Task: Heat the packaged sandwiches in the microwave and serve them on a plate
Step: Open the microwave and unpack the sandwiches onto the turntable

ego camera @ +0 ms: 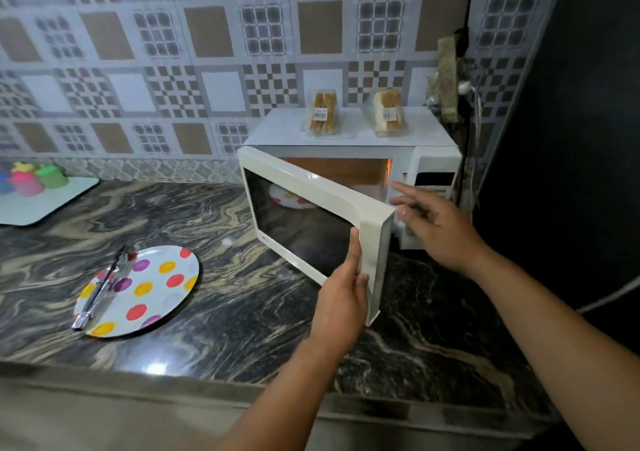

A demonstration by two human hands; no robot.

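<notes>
Left hand (343,295) around door (311,215) edge

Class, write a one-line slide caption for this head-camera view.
Left hand holds the microwave door open, sandwich packs on top.

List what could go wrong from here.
1. The two sandwich packs stand on the microwave top; jolting the door might tip them.
2. The left hand holds the door's free edge while the right hand reaches past it; closing the door could pinch fingers.
3. The tongs overhang the plate rim and could slide off.
</notes>
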